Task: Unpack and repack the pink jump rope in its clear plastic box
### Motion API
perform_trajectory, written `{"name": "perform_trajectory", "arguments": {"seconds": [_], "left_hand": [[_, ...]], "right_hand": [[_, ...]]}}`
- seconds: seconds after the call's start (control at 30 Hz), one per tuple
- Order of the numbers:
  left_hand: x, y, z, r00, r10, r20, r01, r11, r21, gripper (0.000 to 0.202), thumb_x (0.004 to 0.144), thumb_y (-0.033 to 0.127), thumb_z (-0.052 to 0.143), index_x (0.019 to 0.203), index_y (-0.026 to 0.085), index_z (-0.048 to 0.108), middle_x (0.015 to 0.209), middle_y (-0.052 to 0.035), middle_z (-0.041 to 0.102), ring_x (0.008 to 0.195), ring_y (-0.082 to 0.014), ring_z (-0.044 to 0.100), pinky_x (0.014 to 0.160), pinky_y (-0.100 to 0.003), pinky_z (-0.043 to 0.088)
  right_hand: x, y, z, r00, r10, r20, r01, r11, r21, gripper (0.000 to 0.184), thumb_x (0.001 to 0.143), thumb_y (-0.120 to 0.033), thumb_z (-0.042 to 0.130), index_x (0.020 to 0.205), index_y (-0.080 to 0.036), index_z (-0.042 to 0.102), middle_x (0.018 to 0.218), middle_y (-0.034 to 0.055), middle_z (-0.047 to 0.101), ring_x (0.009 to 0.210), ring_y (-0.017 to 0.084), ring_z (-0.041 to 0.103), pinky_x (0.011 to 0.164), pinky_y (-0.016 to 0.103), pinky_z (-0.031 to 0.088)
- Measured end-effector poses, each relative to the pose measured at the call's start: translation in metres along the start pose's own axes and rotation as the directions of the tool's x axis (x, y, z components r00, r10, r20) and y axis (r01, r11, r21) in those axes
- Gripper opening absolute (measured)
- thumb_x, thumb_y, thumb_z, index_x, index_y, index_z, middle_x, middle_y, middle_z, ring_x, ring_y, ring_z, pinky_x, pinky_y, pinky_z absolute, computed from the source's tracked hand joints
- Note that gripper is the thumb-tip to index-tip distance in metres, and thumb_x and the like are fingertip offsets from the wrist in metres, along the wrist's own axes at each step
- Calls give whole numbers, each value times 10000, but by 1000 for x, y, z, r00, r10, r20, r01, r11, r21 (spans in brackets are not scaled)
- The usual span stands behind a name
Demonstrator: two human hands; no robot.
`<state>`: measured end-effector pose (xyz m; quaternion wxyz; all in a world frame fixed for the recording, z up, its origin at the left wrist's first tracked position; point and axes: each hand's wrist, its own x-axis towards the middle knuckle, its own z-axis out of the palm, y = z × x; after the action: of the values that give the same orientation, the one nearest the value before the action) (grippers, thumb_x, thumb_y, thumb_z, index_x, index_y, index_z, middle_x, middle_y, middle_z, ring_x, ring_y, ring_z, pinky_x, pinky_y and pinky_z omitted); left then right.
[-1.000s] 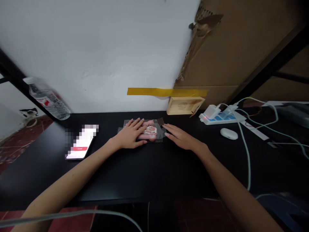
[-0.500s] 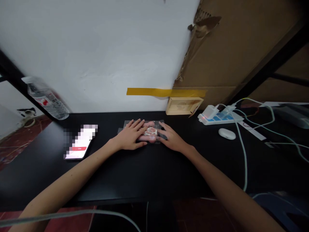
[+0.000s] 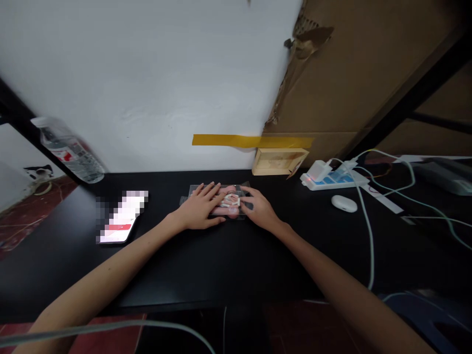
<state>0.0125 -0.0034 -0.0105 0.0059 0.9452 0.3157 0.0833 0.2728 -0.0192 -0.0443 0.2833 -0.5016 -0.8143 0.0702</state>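
Observation:
A flat clear plastic packet point(image 3: 231, 200) with pink and white contents lies on the black table point(image 3: 206, 265). What the contents are, I cannot make out. My left hand point(image 3: 201, 206) rests flat across the packet's left part, fingers spread, and hides that side. At the packet's right end is my right hand point(image 3: 260, 209), its fingers apart and bent, with the fingertips touching the plastic edge. Neither hand is closed around anything.
A phone point(image 3: 123, 216) with a lit screen lies left, near a plastic bottle point(image 3: 72, 150). A shallow wooden box point(image 3: 280, 162) leans at the back. To the right are a power strip point(image 3: 335, 179) with cables and a white earbud case point(image 3: 344, 203).
The fingers of my right hand have bent a little and shifted slightly at the packet's right end. My left hand stays in place. The view has shifted slightly.

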Motion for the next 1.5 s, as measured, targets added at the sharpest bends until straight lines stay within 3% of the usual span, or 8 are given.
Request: {"name": "perform_trajectory", "arguments": {"seconds": [0.2,0.8,0.87,0.97,1.03,1.13,1.3,1.5], "left_hand": [[1,-2,-2,1000,17,21,-17,1000,-18,850,949,643,479,1613,257,114,1659,-120,148,1523,-367,122,1207,-553,124],[-5,-31,-15,997,48,68,-46,999,-26,840,929,695,488,1591,240,245,1654,-116,166,1530,-309,132,1224,-521,117],[-7,-33,-16,997,43,61,-42,999,-27,831,924,682,511,1584,238,271,1652,-117,179,1526,-321,147,1221,-525,133],[-7,-33,-16,998,49,41,-48,998,-40,814,920,646,546,1576,230,301,1647,-121,199,1518,-338,174,1218,-538,140],[-7,-32,-17,998,61,35,-59,997,-54,815,912,629,569,1573,232,308,1645,-118,207,1514,-346,185,1215,-549,144],[-6,-28,-18,995,84,48,-80,994,-70,827,889,626,603,1565,236,330,1645,-117,204,1512,-352,189,1211,-561,154],[-5,-23,-19,993,103,49,-98,991,-86,826,876,620,627,1557,246,346,1647,-105,206,1514,-339,193,1214,-552,154],[-5,-26,-14,997,70,21,-68,995,-68,853,890,646,604,1575,238,301,1642,-120,214,1514,-340,191,1216,-549,152]], "right_hand": [[3,1,-4,996,50,-71,-54,997,-48,264,879,-299,579,999,-246,808,1390,84,617,1351,332,507,1113,553,433],[-8,35,-66,972,112,205,-90,989,-113,219,851,-339,623,932,-230,794,1322,105,658,1220,336,613,1055,542,473],[-10,37,-70,974,73,216,-70,997,-25,386,839,-347,639,1198,-229,719,1436,110,576,1333,339,527,1121,557,410],[-12,32,-73,966,12,257,-52,987,153,869,816,-452,708,1564,-227,328,1623,120,329,1483,329,326,1201,539,299],[-12,26,-71,961,-2,277,-55,979,198,1072,769,-534,762,1611,-243,165,1671,118,193,1518,339,231,1225,540,241],[-12,21,-61,955,-17,296,-36,984,174,1266,650,-572,850,1619,-253,100,1687,125,101,1532,376,143,1233,570,184],[-10,26,-48,950,-38,310,-13,987,161,1257,622,-516,885,1612,-236,163,1652,160,233,1495,379,276,1208,572,268],[-7,25,-53,970,-72,233,47,993,111,886,743,-497,803,1515,-262,437,1504,126,501,1375,353,480,1152,553,383]]}}
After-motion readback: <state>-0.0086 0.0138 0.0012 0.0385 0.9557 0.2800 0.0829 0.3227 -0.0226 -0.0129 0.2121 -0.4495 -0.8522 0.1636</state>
